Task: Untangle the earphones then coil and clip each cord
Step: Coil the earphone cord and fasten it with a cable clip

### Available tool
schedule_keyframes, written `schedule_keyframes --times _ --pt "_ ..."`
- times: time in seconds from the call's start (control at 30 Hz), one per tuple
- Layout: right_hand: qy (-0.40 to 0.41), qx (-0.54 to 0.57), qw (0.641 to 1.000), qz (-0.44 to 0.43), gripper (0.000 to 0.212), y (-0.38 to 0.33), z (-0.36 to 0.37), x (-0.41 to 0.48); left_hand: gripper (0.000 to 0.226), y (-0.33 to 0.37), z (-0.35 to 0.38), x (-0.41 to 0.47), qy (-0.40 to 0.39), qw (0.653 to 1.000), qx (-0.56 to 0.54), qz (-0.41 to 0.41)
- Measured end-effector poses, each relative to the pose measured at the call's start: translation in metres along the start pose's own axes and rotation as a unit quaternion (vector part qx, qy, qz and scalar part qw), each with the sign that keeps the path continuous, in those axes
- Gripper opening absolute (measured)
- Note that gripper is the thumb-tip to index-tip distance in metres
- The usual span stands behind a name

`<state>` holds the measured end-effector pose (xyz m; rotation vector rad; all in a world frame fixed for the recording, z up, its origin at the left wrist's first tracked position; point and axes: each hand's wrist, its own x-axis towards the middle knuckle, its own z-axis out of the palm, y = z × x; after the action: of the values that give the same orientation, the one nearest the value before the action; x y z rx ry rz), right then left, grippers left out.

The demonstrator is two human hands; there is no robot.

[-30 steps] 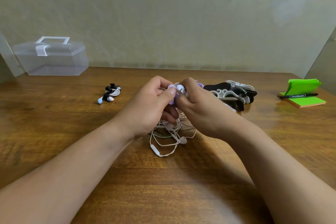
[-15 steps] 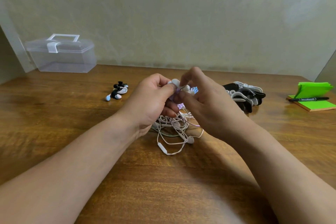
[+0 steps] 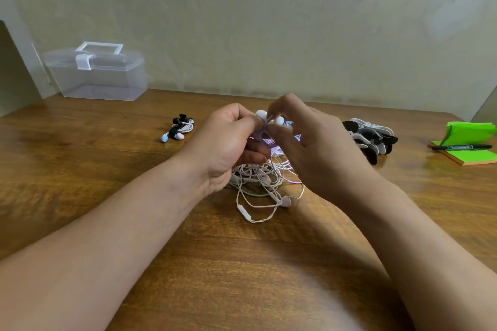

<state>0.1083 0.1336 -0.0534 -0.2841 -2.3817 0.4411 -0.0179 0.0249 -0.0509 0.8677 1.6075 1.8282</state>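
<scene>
Left hand [image 3: 223, 142] and right hand [image 3: 309, 148] pinch earbuds [image 3: 262, 115] above the tangle [image 3: 258, 177]
Thin, limp cords will likely snag; best held by the buds

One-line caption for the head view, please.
Left hand and right hand pinch white earbuds above a tangled cord pile on a wooden table; one clipped set lies left, spare clips right.

Tangled white and lilac earphone cords [image 3: 255, 180] lie mid-table, white earbuds [image 3: 261, 115] raised; a clipped white coil [image 3: 185, 126] far left; black-and-white clips [image 3: 376, 137] right.
</scene>
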Motion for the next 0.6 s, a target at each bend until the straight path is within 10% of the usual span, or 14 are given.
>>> schedule_keyframes --times 0.6 --pt "-0.002 0.313 0.940 0.134 0.005 0.014 -0.008 0.007 0.010 -0.003 -0.005 0.001 -0.081 0.996 0.001 -0.033"
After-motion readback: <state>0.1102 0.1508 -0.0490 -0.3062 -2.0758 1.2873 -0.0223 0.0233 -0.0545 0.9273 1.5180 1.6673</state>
